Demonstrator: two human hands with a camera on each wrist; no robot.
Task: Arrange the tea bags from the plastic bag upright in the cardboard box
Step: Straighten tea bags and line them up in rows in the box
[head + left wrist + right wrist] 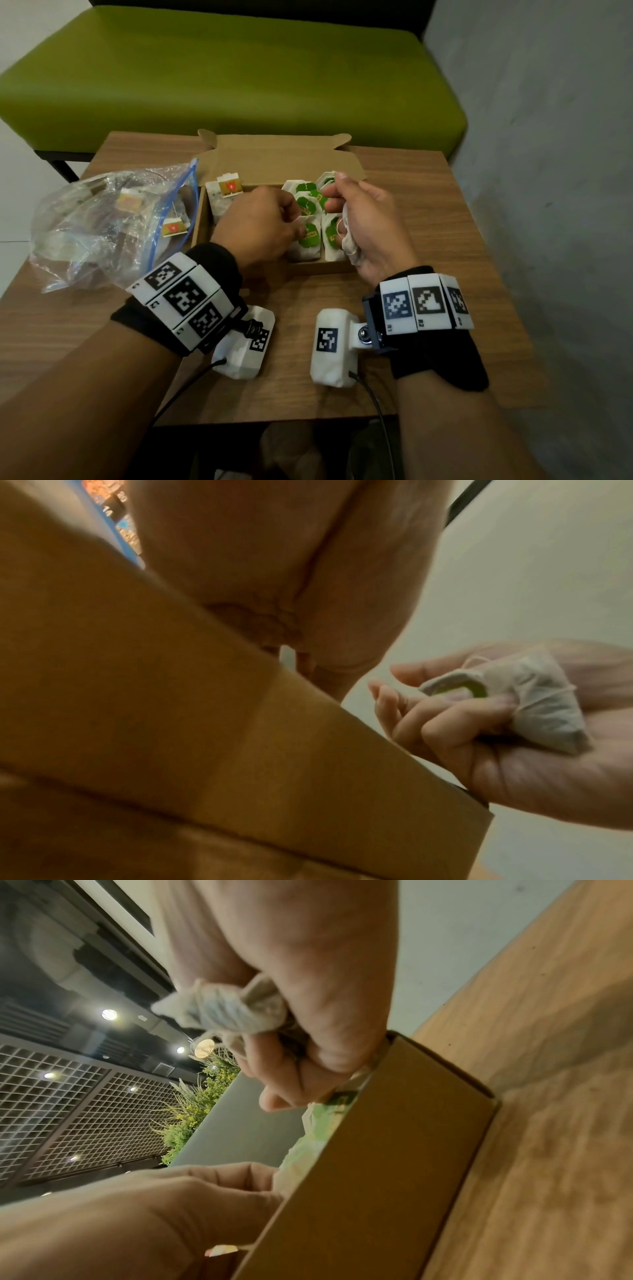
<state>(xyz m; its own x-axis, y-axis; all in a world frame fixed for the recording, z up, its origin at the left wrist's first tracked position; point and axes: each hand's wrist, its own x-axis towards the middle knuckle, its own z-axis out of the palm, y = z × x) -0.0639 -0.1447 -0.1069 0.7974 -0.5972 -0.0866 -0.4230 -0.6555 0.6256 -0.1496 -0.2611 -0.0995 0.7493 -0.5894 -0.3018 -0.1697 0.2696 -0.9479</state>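
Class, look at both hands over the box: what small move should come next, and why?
Probably the right hand should lower one of its tea bags upright into the box, beside the green-tagged bags already inside. It grips a bunch of bags above the box, while the left hand reaches in among the bags there, seemingly to make room.

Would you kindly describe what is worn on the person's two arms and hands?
Both hands, left hand and right hand, are bare. Each wrist carries a black fabric wrist strap with white blocks bearing black square-patterned markers, plus a white boxy camera housing trailing a thin black cable.
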